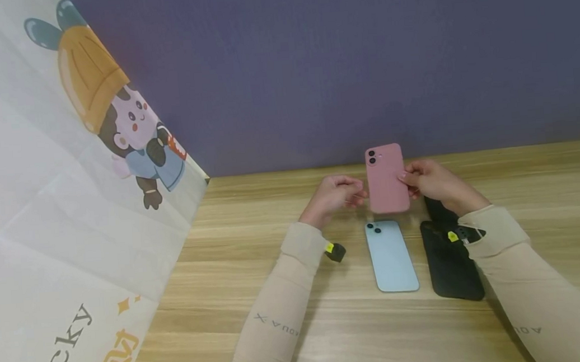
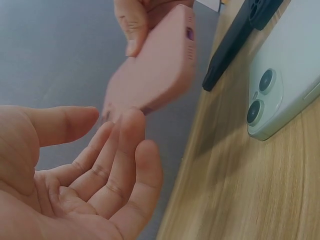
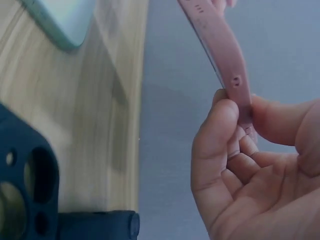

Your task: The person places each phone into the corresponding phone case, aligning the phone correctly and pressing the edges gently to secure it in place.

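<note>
My right hand (image 1: 434, 185) pinches the right edge of a phone in a pink case (image 1: 387, 181), held upright above the table with its two camera lenses at top left. In the right wrist view the thumb and bent fingers (image 3: 215, 145) grip the case's side. At the phone's left edge is my left hand (image 1: 335, 196), its fingers loosely bent and not gripping. The left wrist view shows those fingertips (image 2: 132, 125) close to the case's corner; whether they touch it I cannot tell. Below lies a light blue phone (image 1: 392, 258), back side up.
A black phone case (image 1: 452, 262) lies right of the light blue phone, partly under my right wrist. Another dark item (image 1: 439, 208) lies behind it, mostly hidden. The wooden table (image 1: 217, 298) meets a dark blue panel (image 1: 313, 78) at the back. A printed white sheet (image 1: 35, 221) is on the left.
</note>
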Available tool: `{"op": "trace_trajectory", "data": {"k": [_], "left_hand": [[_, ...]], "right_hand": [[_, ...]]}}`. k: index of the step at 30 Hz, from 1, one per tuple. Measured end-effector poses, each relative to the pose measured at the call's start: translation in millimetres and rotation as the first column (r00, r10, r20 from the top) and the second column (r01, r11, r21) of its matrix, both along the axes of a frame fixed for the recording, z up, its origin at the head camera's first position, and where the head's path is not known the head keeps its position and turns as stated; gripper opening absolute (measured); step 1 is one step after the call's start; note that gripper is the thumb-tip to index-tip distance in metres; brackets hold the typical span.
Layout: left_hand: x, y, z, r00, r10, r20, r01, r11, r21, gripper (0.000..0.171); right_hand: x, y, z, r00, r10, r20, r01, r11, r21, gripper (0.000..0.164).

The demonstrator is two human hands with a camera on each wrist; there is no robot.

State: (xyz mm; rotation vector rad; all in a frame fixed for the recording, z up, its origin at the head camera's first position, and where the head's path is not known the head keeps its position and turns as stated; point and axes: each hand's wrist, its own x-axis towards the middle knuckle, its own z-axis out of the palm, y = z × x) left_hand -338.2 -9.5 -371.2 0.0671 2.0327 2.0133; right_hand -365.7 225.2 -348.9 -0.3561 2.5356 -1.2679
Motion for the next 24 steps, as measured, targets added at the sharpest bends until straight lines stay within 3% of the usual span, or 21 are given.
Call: {"op": "trace_trajectory", "data": {"k": [8,24], "left_hand": [[0.3,-0.5,-0.1,1.0,-0.006,-0.001,0.006,0.999,0.032,0.015],[0.9,-1.0,-0.6,1.0,-0.01,-0.02,0.01,1.0,-0.006,0.016]], "right_hand": [[-5.6,6.9,-7.4,0.998,-0.011,0.067,0.01,1.0,0.018,0.031],[-15.3,22.6,-17.9,0.993,0.017,0.114,-0.025,0.997,0.071,0.031]]}}
